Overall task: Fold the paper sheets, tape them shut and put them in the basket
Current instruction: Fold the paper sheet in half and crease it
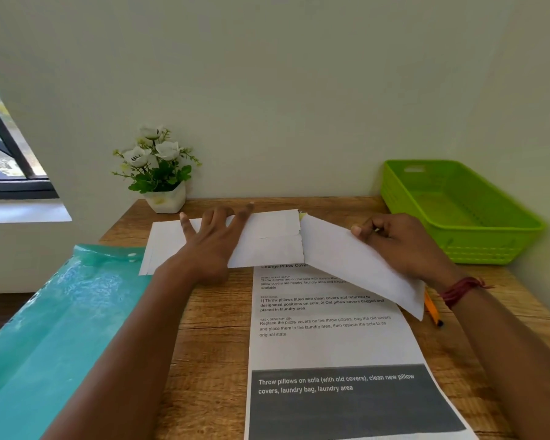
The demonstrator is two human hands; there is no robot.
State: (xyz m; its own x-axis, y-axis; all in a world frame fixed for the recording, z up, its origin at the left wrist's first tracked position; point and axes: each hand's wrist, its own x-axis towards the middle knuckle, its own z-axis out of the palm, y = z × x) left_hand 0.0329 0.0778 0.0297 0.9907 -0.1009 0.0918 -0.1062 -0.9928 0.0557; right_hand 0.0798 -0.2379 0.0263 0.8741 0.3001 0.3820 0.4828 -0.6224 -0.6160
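I am in the folding step, with no taping begun. My left grip [213, 239] lies released, fingers straight and spread, pressing the folded sheet [267, 246] flat against the desk [210, 344] near its far edge. My right grip [391, 242] is clenched on that sheet's right flap [346, 258], pinching it at its upper edge so that it stands lifted and tilted off the desk. Under it, running toward the near edge, lies a printed sheet [324, 344], unfolded. The green basket [477, 249] sits at the far right corner with nothing visible in it. As I judge it, the next move calls for swinging the flap over onto the pressed part, matching the edges, then running a firm crease while my left grip keeps the paper from sliding. I cannot make out any tape for certain, so that would need finding first.
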